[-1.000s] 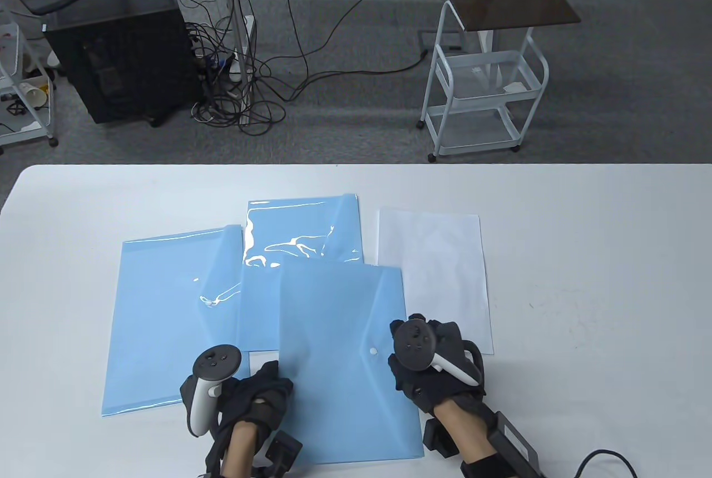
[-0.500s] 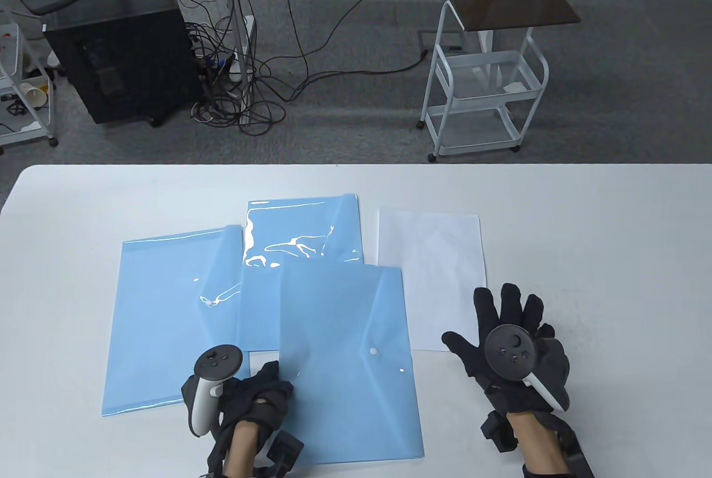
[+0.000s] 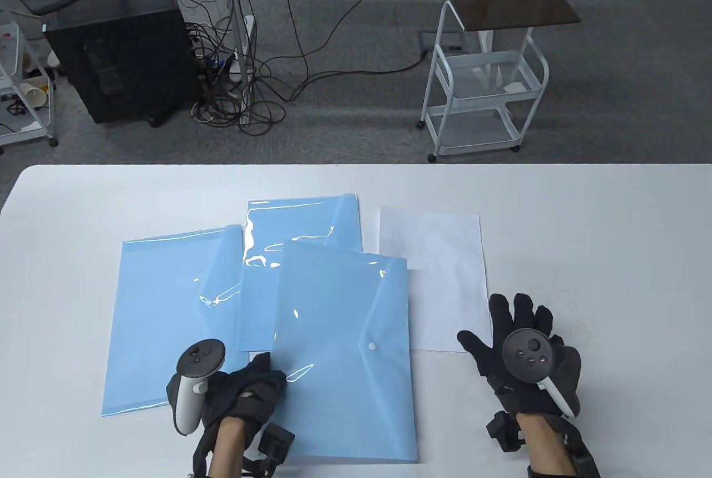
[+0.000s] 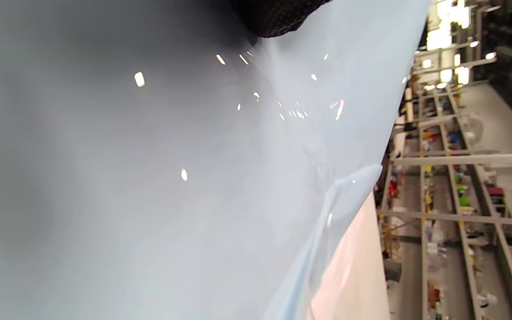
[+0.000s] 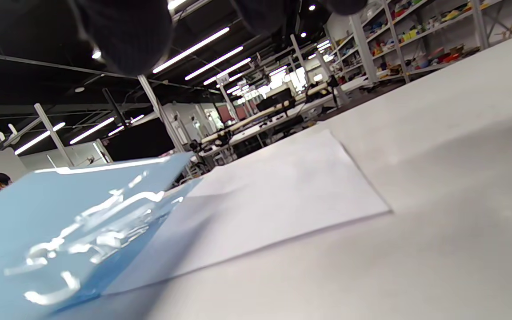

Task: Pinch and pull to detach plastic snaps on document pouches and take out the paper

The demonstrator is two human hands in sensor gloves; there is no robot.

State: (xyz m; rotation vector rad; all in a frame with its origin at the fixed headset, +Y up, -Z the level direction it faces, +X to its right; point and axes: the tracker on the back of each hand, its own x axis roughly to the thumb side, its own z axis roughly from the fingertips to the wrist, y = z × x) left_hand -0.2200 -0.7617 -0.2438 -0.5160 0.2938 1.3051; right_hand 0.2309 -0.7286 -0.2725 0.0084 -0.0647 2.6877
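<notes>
Three light-blue document pouches lie on the white table [image 3: 612, 233]. The front pouch [image 3: 345, 344] has a white snap [image 3: 371, 346] on its flap. It partly covers the back pouch [image 3: 303, 222] and the left pouch [image 3: 167, 322]. My left hand [image 3: 261, 375] grips the front pouch's left edge with curled fingers and holds that side raised. The pouch [image 4: 194, 178] fills the left wrist view below a fingertip [image 4: 278, 18]. My right hand [image 3: 517, 333] lies open, fingers spread, on the table just right of the white paper [image 3: 434, 272]. It holds nothing.
The paper [image 5: 282, 195] lies flat next to the pouch [image 5: 60, 222] in the right wrist view. Beyond the table's far edge stand a white cart [image 3: 484, 83] and a black computer case [image 3: 122, 49] with cables on the floor.
My right hand left the front pouch near the snap, moved right and opened flat on the table. My left hand shifted slightly left, and the front pouch slid away from me and rose.
</notes>
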